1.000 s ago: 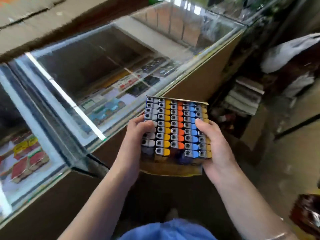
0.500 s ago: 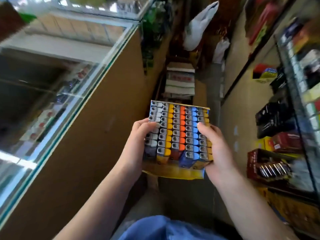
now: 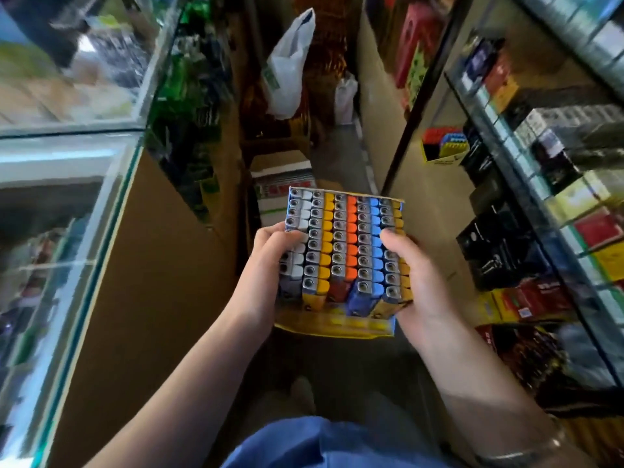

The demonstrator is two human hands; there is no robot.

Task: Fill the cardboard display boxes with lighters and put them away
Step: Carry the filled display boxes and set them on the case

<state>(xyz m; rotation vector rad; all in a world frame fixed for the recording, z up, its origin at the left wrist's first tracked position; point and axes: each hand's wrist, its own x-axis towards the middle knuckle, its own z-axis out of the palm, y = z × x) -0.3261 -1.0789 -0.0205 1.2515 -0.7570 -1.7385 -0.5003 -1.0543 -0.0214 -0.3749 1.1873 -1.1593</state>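
A cardboard display box (image 3: 337,324) with a yellow front is full of lighters (image 3: 341,244) in white, yellow, orange and blue rows. I hold it in the air in front of me with both hands. My left hand (image 3: 270,265) grips its left side, thumb lying over the white lighters. My right hand (image 3: 413,275) grips its right side, thumb over the blue and yellow rows. A second display box of coloured lighters (image 3: 444,146) stands on a shelf at the right.
A glass counter (image 3: 111,204) with a brown back runs along the left. Glass shelves (image 3: 547,211) of packaged goods fill the right. The narrow aisle ahead holds stacked cartons (image 3: 283,184) and white plastic bags (image 3: 290,62).
My view has swung right from the glass counter toward the aisle and the shelves. The box stays in both hands, held the same way.
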